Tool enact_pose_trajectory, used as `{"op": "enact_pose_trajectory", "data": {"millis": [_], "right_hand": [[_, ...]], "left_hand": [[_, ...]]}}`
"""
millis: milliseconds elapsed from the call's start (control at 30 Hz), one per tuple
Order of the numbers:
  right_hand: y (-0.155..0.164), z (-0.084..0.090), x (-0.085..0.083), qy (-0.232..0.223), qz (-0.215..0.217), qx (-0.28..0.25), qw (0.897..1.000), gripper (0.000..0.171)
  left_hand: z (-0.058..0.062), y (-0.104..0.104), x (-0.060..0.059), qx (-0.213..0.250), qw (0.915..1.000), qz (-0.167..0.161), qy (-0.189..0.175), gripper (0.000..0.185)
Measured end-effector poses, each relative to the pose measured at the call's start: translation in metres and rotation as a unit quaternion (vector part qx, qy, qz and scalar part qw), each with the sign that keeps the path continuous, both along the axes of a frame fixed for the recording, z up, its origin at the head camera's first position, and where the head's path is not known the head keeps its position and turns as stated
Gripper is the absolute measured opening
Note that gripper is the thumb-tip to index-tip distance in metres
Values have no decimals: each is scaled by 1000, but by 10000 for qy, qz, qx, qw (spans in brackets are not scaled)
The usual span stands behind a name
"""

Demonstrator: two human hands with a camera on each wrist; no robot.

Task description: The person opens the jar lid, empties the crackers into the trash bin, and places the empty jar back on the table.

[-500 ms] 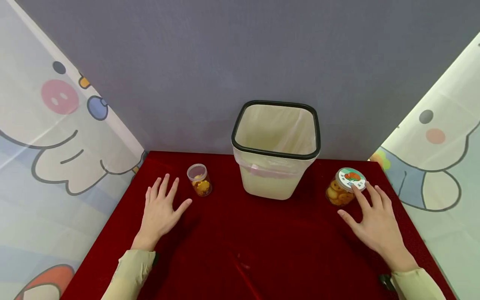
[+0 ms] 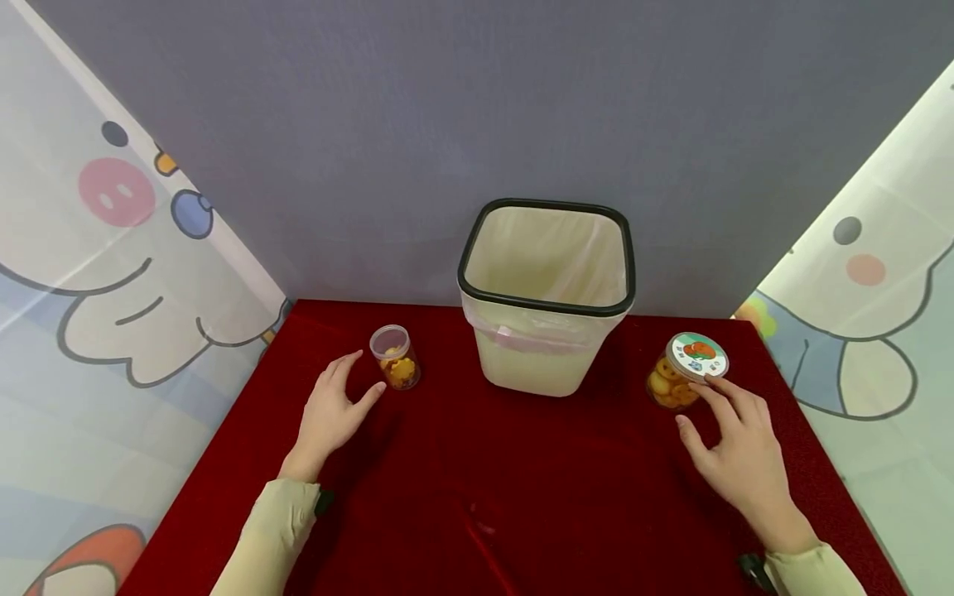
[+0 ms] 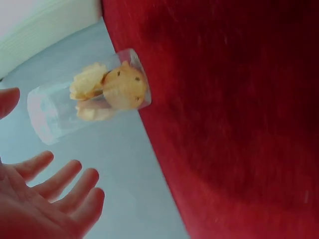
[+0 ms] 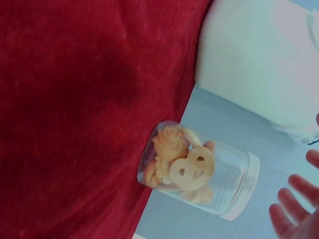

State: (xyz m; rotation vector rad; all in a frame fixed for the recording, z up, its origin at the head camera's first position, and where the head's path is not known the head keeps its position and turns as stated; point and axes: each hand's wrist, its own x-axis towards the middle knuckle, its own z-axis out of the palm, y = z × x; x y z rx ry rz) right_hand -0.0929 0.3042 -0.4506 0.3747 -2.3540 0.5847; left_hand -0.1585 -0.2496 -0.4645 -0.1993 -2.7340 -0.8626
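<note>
A small clear jar [image 2: 397, 358] with yellow cookies in its lower part stands upright on the red cloth, left of the middle. My left hand [image 2: 328, 418] is just left of it, fingers relaxed, thumb and fingertips apart from the jar in the left wrist view. On the right stands a wider clear cookie jar [image 2: 674, 377], its lid [image 2: 698, 356] printed with a green, white and orange label. Over the near side of this jar reach the loosely bent fingers of my right hand [image 2: 741, 459]. In the right wrist view those fingers [image 4: 294, 199] show a gap from the lid.
Between the jars stands a cream trash bin [image 2: 532, 364] with a black rim and a plastic liner. Red cloth [image 2: 477, 480] covers the table. A grey panel [image 2: 358, 149] rises behind, and cartoon-printed sheets [image 2: 82, 348] flank both sides.
My left hand has moved right and turned, its thumb closer to the small jar. My right hand has drawn slightly back, fingers bending more beside the wider jar. Both jars have stayed in place.
</note>
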Motion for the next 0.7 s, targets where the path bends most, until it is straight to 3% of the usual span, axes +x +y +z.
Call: {"op": "enact_pose_trajectory", "data": {"millis": [100,300,433,700], "right_hand": [[-6,-1,1,179,131,-125,9997,60],[-18,-6,2,279,262,-183,9991,51],[-26,-14,1,-36,243,-78,9997,36],[-44,-25,-2,-942,429,-369,9939,41]], "left_hand": [[-4,-1,-6,662,9969,-68,-429,75],[-10,0,-21,1824,9781,-75,-999,80],[-14,2,-28,2060,9715,-119,-1166,82],[-19,10,-36,2325,9653,-54,-1185,79]]}}
